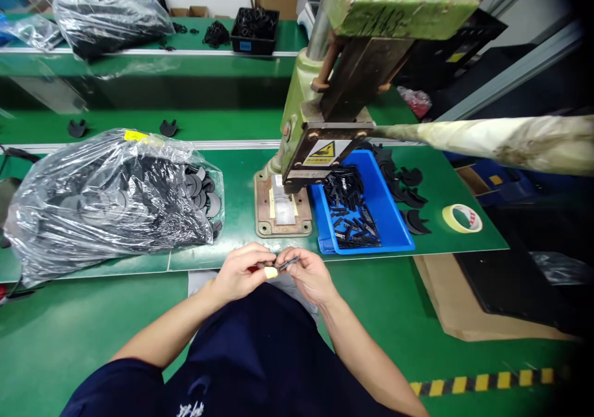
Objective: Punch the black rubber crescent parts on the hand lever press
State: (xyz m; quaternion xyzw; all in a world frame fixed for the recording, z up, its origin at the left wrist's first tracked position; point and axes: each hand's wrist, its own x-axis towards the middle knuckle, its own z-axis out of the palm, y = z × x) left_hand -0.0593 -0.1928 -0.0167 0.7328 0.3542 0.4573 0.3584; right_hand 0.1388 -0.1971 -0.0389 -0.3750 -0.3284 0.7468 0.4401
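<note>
Both hands meet just over the table's front edge, in front of the press. Between finger and thumb, my right hand pinches a small narrow black plastic part. My left hand, with yellow tape around the thumb tip, is closed close beside it; a dark piece shows between its fingers, too small and covered to name. Behind the hands stands the green hand press with its base plate. To the right, a blue bin holds many similar narrow black parts.
A clear plastic bag of dark curved pieces covers the table's left. The press's wrapped lever reaches far right. Curved black pieces and a tape roll lie right of the bin. A black bin sits on the back shelf.
</note>
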